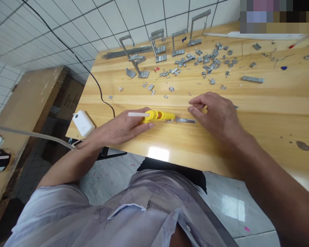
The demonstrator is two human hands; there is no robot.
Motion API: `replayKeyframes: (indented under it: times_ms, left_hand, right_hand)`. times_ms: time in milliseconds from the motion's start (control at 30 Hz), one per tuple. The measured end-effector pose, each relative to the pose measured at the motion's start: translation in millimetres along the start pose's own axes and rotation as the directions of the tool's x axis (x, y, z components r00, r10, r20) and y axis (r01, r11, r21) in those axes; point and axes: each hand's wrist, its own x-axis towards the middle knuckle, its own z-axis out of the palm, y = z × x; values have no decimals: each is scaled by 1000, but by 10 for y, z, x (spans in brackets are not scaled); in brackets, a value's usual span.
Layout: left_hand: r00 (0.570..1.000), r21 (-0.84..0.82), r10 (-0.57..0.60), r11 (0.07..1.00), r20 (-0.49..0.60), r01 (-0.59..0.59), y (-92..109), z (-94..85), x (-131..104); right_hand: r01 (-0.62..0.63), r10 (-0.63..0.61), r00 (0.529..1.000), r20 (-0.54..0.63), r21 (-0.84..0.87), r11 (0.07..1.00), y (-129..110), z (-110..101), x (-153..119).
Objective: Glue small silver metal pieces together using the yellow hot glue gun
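My left hand [128, 127] is wrapped around a yellow hot glue gun [164, 116], low over the table. A whitish glue stick [138, 114] juts from its rear, towards the left. Just past the gun's tip lies a short silvery strip [185, 120], seemingly a row of staples. To the right of that strip hovers my right hand [213, 111], its fingers loosely bent. The thumb and index fingertips are slightly apart, and nothing shows between them.
Several small grey metal stands [179, 52] rise along the tiled wall. Silvery pieces [212, 63] are scattered ahead of my hands, with a longer bar [252, 79] to the right. A black cable [98, 80] crosses the table's left side, near a white power bank [82, 122].
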Motion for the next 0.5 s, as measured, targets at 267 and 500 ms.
replayKeyframes:
  times_ms: [267,500]
  left_hand:
    - [972,-55,185,979,-145,-194,-158,350,-37]
    - [955,-94,207,968,-212,-231,-261,556,18]
  right_hand:
    - [34,-33,996,83,-20,999,-56,-148,-173]
    - [176,-172,976,132,-17,984,161,188,-334]
